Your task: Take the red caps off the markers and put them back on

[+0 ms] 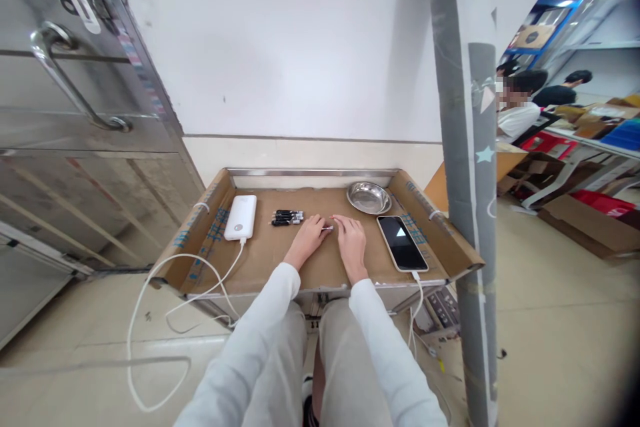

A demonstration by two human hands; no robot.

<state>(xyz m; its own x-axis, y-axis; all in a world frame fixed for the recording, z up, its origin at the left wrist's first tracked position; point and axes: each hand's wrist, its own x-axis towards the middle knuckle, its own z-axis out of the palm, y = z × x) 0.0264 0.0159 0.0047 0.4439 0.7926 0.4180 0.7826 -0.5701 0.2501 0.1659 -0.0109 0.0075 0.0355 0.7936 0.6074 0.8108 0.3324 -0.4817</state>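
Observation:
My left hand (pixel 310 237) is closed over the cardboard-covered tabletop (pixel 275 260), its fingertips on a short, thin, light-coloured piece (pixel 327 227) that sticks out to the right. It is too small for me to name its kind. Just right of it, my right hand (pixel 351 240) has its thumb and fingers drawn together; anything between them is too small to make out. The hands are close but apart. Several black pens (pixel 287 217) lie side by side left of my left hand. A shallow round metal dish (pixel 369 198) stands beyond my right hand.
A white power bank (pixel 241 217) with a cable lies at the left. At the right is a phone (pixel 403 243), also cabled. Raised cardboard sides edge the table. A grey wrapped pillar (pixel 475 213) stands close right; people sit farther back.

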